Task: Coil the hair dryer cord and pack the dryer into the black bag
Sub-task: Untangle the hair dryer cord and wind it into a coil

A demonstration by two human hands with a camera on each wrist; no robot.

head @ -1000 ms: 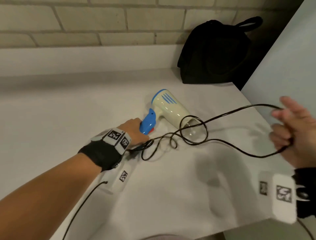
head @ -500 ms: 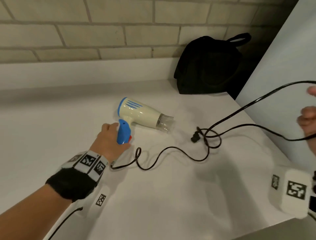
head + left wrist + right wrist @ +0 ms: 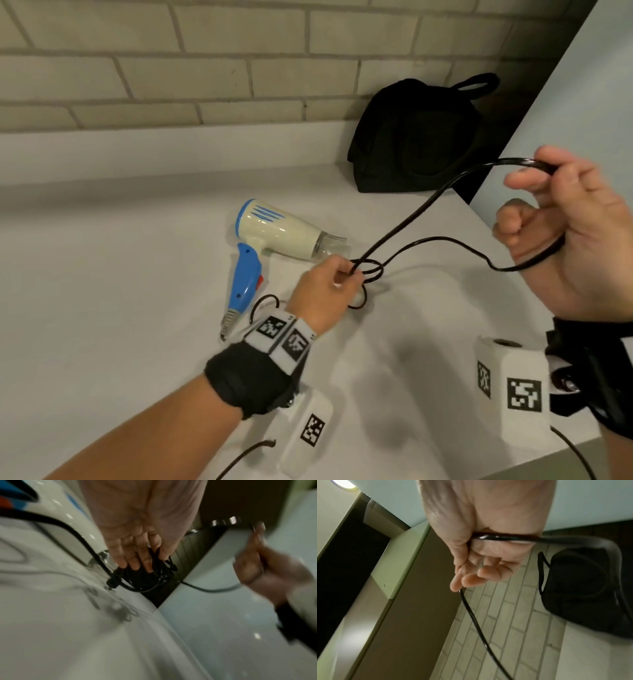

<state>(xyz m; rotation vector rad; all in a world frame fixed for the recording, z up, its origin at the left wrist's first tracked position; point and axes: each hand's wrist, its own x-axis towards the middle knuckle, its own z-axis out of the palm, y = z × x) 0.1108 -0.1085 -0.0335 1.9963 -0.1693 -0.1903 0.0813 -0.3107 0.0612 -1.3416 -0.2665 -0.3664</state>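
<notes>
The head view looks down over the counter (image 3: pixel 137 308); both wrist views sit close, sharing the cord (image 3: pixel 411 212).

1. A wall of pale beige brick (image 3: pixel 212 44) with grey mortar runs behind the table.
2. A plain white upstand (image 3: pixel 164 147) meets the table's far edge.
3. The table (image 3: pixel 102 308) is smooth and white.
4. A pale blue-grey panel (image 3: pixel 582 102) rises along its right edge.
5. A round ceiling light (image 3: pixel 345 484) glows overhead.
</notes>
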